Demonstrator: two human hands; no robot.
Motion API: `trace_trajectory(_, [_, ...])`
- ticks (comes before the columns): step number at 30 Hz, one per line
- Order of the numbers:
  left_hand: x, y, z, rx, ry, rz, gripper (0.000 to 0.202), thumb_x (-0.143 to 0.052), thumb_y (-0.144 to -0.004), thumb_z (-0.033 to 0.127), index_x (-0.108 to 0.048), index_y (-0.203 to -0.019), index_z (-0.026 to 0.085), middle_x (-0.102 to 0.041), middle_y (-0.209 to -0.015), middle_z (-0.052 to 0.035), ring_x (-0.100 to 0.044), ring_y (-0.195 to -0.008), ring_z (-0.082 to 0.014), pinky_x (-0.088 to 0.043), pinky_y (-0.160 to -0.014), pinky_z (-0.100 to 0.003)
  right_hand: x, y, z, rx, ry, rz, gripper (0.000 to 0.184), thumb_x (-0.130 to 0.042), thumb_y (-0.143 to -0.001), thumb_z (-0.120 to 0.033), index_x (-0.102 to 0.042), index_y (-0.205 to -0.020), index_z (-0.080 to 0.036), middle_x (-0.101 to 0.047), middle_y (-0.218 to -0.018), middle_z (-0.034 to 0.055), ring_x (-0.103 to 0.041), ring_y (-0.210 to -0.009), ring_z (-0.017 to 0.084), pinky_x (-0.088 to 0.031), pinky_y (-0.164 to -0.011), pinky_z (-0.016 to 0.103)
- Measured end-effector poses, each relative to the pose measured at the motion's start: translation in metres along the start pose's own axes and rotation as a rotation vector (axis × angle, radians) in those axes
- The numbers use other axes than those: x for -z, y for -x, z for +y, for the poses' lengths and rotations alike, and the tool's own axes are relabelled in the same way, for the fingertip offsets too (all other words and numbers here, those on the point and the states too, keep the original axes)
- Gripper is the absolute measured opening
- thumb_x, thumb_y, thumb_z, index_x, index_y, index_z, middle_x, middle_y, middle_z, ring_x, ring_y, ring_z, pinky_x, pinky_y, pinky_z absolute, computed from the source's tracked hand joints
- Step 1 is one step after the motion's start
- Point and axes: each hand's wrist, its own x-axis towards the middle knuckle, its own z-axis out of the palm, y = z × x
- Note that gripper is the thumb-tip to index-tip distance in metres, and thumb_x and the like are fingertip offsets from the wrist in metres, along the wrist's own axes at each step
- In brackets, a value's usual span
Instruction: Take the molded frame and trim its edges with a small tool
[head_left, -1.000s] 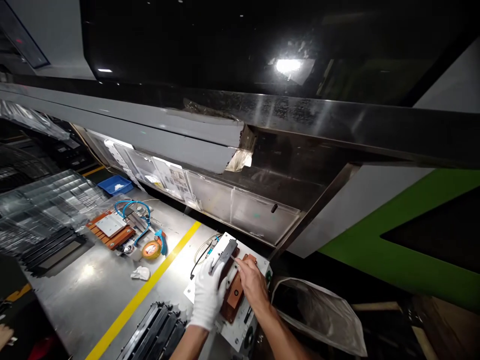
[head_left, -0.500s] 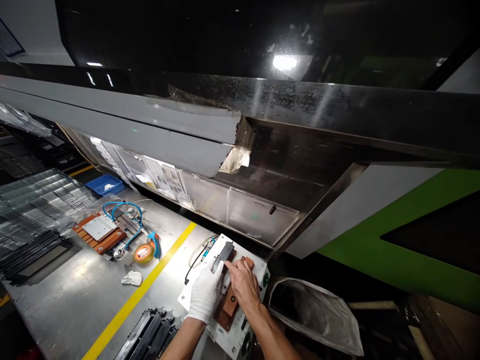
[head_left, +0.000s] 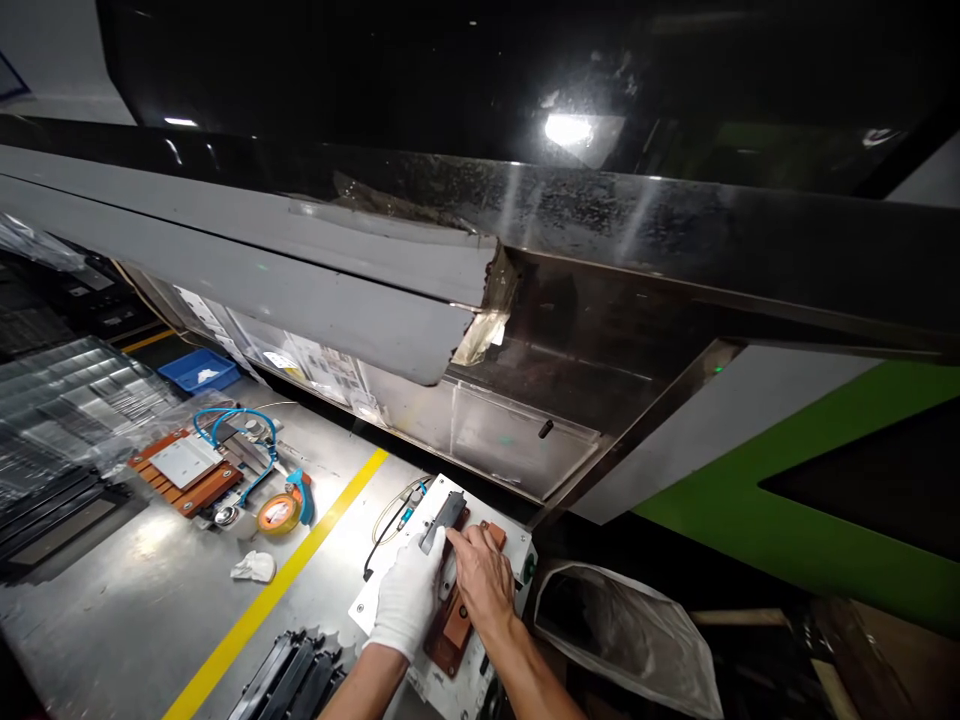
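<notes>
Bar (head_left: 442,521): small, dark grey, oblong, lying tilted on the brown block (head_left: 452,628) of a white fixture (head_left: 390,585) at the table's (head_left: 150,600) right end. Left hand (head_left: 409,597), white-gloved, fingers curled around the bar's near end, holding it. Right hand (head_left: 484,580), bare, fingers bent, fingertips touching the bar's right side; grip cannot be told.

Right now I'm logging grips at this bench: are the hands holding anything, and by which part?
The gloved left hand and bare right hand together pinch the near end of a dark narrow part over the white fixture.
</notes>
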Motion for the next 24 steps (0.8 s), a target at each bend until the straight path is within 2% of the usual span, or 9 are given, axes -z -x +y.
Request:
trace_trajectory(4, [0.001, -0.005, 0.003, 0.028, -0.019, -0.02, 0.053, -0.034, -0.1, 0.023, -0.05, -0.149, 0.017, -0.062, -0.141, -0.0248, -0.064, -0.127, -0.0352, -0.056, -0.102, -0.048, 0.0, -0.007, -0.001, -0.02, -0.011, 0.014, 0.039, -0.045, -0.101, -0.014, -0.068, -0.124, -0.036, -0.07, -0.102, 0.0042, -0.065, -0.102, 0.024, -0.047, -0.075, 0.033])
trace_trajectory(8, [0.0, -0.006, 0.004, 0.02, 0.002, 0.047, 0.051, -0.034, -0.1, 0.026, -0.052, -0.147, 0.018, -0.064, -0.14, -0.023, -0.064, -0.127, -0.0348, -0.056, -0.105, -0.052, 0.001, -0.011, 0.002, -0.05, -0.076, 0.038, 0.04, -0.046, -0.102, -0.015, -0.07, -0.125, -0.037, -0.07, -0.1, 0.0032, -0.066, -0.098, 0.022, -0.049, -0.075, 0.03])
trace_trajectory(10, [-0.005, 0.002, -0.001, 0.023, 0.011, 0.143, 0.051, -0.039, -0.1, 0.029, -0.052, -0.147, 0.015, -0.065, -0.139, -0.0231, -0.066, -0.124, -0.0349, -0.056, -0.105, -0.054, 0.001, -0.004, 0.005, -0.058, -0.136, 0.092, 0.042, -0.046, -0.102, -0.013, -0.068, -0.131, -0.033, -0.069, -0.101, 0.0042, -0.065, -0.101, 0.023, -0.051, -0.08, 0.029])
trace_trajectory(13, [-0.018, 0.025, -0.017, -0.014, 0.035, 0.421, 0.047, -0.051, -0.097, 0.034, -0.059, -0.136, 0.008, -0.071, -0.127, -0.0232, -0.069, -0.117, -0.0326, -0.059, -0.103, -0.051, 0.0, 0.016, 0.007, -0.052, -0.23, 0.152, 0.046, -0.042, -0.102, -0.01, -0.064, -0.139, -0.027, -0.068, -0.103, 0.0068, -0.065, -0.102, 0.022, -0.053, -0.085, 0.029])
trace_trajectory(15, [-0.028, 0.044, -0.032, -0.07, -0.005, 0.554, 0.038, -0.057, -0.095, 0.033, -0.065, -0.126, 0.012, -0.074, -0.121, -0.0201, -0.071, -0.114, -0.0306, -0.063, -0.098, -0.048, -0.002, 0.031, 0.003, -0.028, -0.261, 0.143, 0.049, -0.041, -0.1, -0.008, -0.063, -0.14, -0.027, -0.067, -0.101, 0.0069, -0.067, -0.096, 0.021, -0.053, -0.082, 0.028])
trace_trajectory(19, [-0.035, 0.069, -0.058, -0.244, -0.234, 0.576, 0.03, -0.059, -0.092, 0.023, -0.07, -0.12, 0.021, -0.074, -0.121, -0.0194, -0.074, -0.105, -0.0318, -0.066, -0.085, -0.046, -0.009, 0.055, -0.022, 0.008, -0.22, 0.085, 0.051, -0.043, -0.097, -0.004, -0.067, -0.134, -0.032, -0.067, -0.098, 0.0054, -0.067, -0.092, 0.021, -0.052, -0.077, 0.028])
trace_trajectory(21, [-0.034, 0.072, -0.064, -0.303, -0.284, 0.596, 0.029, -0.059, -0.092, 0.02, -0.071, -0.118, 0.019, -0.074, -0.118, -0.0207, -0.074, -0.102, -0.0324, -0.067, -0.081, -0.046, -0.014, 0.061, -0.035, -0.002, -0.17, 0.048, 0.049, -0.045, -0.097, -0.004, -0.069, -0.128, -0.035, -0.066, -0.099, 0.0039, -0.066, -0.091, 0.02, -0.049, -0.071, 0.027])
trace_trajectory(24, [-0.034, 0.067, -0.068, -0.316, -0.275, 0.6, 0.03, -0.063, -0.092, 0.028, -0.07, -0.119, 0.018, -0.075, -0.117, -0.0195, -0.074, -0.101, -0.032, -0.066, -0.08, -0.046, -0.021, 0.063, -0.046, -0.024, -0.119, 0.011, 0.047, -0.048, -0.097, -0.007, -0.067, -0.126, -0.039, -0.066, -0.1, 0.0019, -0.066, -0.093, 0.02, -0.046, -0.068, 0.026])
